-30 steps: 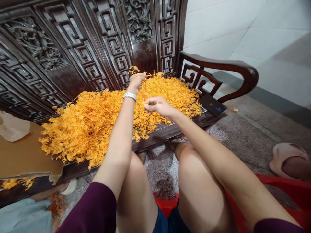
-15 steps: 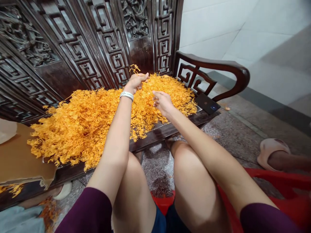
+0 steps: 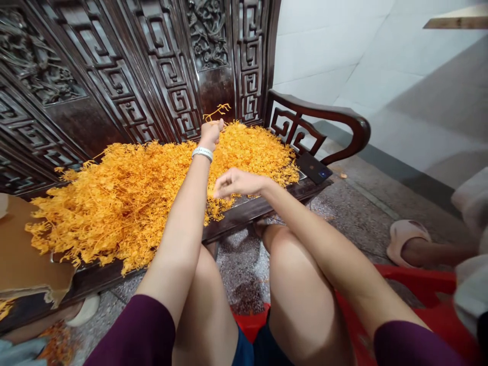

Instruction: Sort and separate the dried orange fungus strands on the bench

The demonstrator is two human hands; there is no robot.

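A long heap of orange, stringy, branching sprigs (image 3: 125,193) covers much of a dark wooden bench seat (image 3: 244,213). My left hand (image 3: 212,134), with a white band on its wrist, is closed above the heap's back part. A thin orange sprig (image 3: 218,112) sticks up out of its fingers. My right hand (image 3: 240,183) hovers over the front of the heap, closer to me, its fingers curled down and left in a pinch. Whether anything is between those fingertips is hard to make out against the orange behind them.
A dark phone (image 3: 314,168) lies at the bench's right end beside the curved armrest (image 3: 351,122). Torn cardboard (image 3: 34,254) leans against the left end. A person's foot in a pale clog (image 3: 407,239) stands at right, near a red plastic chair (image 3: 419,284).
My right hand has moved left and toward me, its fingers now bent downward. My left hand has closed more, still with the sprig. The view has shifted slightly.
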